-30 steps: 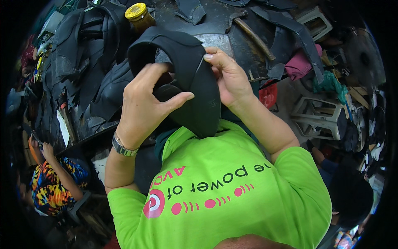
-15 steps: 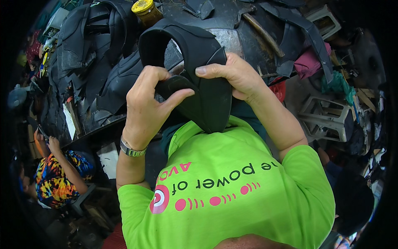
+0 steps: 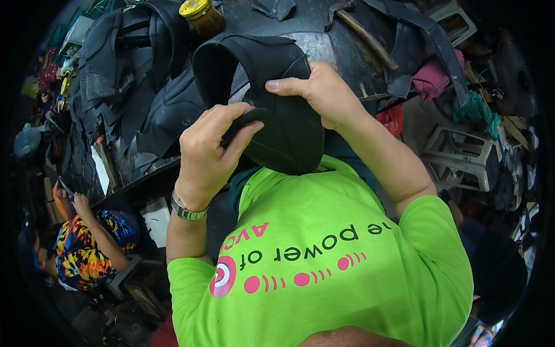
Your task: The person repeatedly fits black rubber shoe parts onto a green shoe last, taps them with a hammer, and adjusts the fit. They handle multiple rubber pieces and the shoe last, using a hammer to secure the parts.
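Item: black looped piece (image 3: 292, 136), seamed, opening toward the upper left; held up before the chest, at the near edge of the counter (image 3: 248, 22). Contact between its lower end and the green shirt (image 3: 324, 231): cannot tell.

Left hand (image 3: 205, 144): grip closed on the piece's left flap, thumb against fingers.
Right hand (image 3: 329, 95): grip holding the upper right side, thumb on the front face, fingers hidden behind.

Step in hand, as judged: handling the flap and seam between both hands. Next move, as judged: calls for a steady right grip and a light left pinch, lest the flap crease.

Edges and room: piled black pieces (image 3: 101, 75) crowd the left; yellow-lidded jar (image 3: 203, 20) beyond the loop; wooden-handled hammer (image 3: 365, 39) to the far right. Dark surface shows between jar and hammer; more elbow room appears on the right.
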### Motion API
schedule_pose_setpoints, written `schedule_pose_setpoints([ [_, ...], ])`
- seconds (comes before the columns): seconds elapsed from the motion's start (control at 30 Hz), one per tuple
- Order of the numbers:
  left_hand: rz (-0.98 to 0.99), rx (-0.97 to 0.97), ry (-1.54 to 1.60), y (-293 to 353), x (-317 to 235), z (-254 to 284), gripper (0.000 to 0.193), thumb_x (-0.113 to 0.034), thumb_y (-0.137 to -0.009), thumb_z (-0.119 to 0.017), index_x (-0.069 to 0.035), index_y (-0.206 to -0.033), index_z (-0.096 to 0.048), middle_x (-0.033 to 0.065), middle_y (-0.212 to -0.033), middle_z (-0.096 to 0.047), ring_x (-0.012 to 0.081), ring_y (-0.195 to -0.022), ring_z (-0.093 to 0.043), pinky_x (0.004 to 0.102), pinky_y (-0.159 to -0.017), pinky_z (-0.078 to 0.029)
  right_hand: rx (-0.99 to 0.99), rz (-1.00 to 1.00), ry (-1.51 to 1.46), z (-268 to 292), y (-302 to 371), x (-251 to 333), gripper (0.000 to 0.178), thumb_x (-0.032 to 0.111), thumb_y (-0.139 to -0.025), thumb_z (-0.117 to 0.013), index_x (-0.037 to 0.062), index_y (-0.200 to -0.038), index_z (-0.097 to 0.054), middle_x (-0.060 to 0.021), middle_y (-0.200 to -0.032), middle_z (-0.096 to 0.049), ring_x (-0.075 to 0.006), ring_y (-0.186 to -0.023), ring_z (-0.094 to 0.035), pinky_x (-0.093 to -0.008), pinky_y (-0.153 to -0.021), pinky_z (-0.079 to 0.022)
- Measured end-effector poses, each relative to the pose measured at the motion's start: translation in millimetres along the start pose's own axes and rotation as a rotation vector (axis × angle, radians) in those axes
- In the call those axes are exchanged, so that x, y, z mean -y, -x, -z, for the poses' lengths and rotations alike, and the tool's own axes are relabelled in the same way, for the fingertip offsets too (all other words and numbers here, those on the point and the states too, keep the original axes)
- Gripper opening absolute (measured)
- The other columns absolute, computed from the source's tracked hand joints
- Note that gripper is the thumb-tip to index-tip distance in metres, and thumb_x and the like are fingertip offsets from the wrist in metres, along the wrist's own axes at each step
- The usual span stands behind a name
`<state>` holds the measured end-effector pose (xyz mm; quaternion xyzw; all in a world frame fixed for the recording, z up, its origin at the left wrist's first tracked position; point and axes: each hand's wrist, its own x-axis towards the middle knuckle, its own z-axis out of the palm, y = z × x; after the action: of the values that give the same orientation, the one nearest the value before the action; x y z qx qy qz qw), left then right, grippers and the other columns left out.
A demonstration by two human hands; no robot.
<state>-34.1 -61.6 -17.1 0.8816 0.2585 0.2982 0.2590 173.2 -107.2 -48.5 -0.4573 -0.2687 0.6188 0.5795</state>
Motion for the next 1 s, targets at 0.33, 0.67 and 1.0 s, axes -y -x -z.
schedule_pose_setpoints([
  [0.33, 0.011, 0.054, -0.021, 2, 1, 2, 0.017, -0.004, -0.079, -0.078, -0.002, -0.094, -0.070, 0.0105, -0.083, -0.068, 0.0257, -0.073, -0.067, 0.0320, -0.065, -0.052, 0.013, -0.053, -0.018, -2, -4, -1, 0.025, 0.009, -0.082, -0.076, -0.0024, -0.103, -0.070, -0.0130, -0.091, -0.074, -0.0191, -0.077, -0.073, -0.0323, -0.070, -0.060],
  [0.67, 0.110, 0.026, -0.046, -4, 3, -3, 0.015, -0.005, -0.082, -0.077, -0.001, -0.095, -0.070, 0.0119, -0.084, -0.069, 0.0268, -0.071, -0.069, 0.0316, -0.063, -0.052, 0.055, -0.140, -0.041, 2, 1, 3, 0.033, 0.010, -0.082, -0.078, -0.0036, -0.110, -0.065, -0.0133, -0.098, -0.073, -0.0188, -0.083, -0.072, -0.0322, -0.076, -0.060],
  [1.0, 0.125, 0.053, -0.056, -8, 0, -5, 0.015, -0.006, -0.082, -0.077, 0.000, -0.095, -0.070, 0.0130, -0.085, -0.070, 0.0283, -0.072, -0.069, 0.0319, -0.063, -0.053, 0.181, -0.095, 0.012, 12, 5, -1, 0.045, -0.003, -0.070, -0.081, -0.0042, -0.113, -0.066, -0.0121, -0.101, -0.073, -0.0193, -0.089, -0.071, -0.0350, -0.084, -0.058],
])
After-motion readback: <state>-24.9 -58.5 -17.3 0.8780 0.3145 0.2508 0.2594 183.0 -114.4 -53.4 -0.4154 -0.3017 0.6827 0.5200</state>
